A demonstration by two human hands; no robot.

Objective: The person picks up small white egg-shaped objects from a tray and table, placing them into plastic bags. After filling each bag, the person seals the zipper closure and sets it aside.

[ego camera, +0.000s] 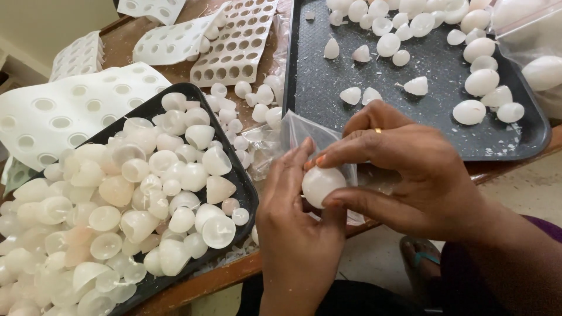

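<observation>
Both hands meet over the table edge and hold one small white ball (319,184). Her right hand (410,169) is closed on it, with the thumb under it and the fingertips on top, so the ball cannot roll away. A gold ring sits on one finger. Her left hand (298,228) comes up from below and presses the ball from the other side, its fingers bent around it. It looks like two hands give a firmer hold on such a round, smooth thing.

Just behind the ball a clear plastic bag (307,131) stands open, close enough to touch the fingers.

To the left lies a black tray (249,196) heaped with white half shells and cups, right next to the left hand, so they are easy to grab. Farther back sits a second black tray (527,143) with white balls and cone shapes spread out, well apart from each other. White mould sheets (52,114) full of round holes lie on the wooden table (205,281) behind the heaped tray. A foot in a sandal (418,257) shows on the floor below.
</observation>
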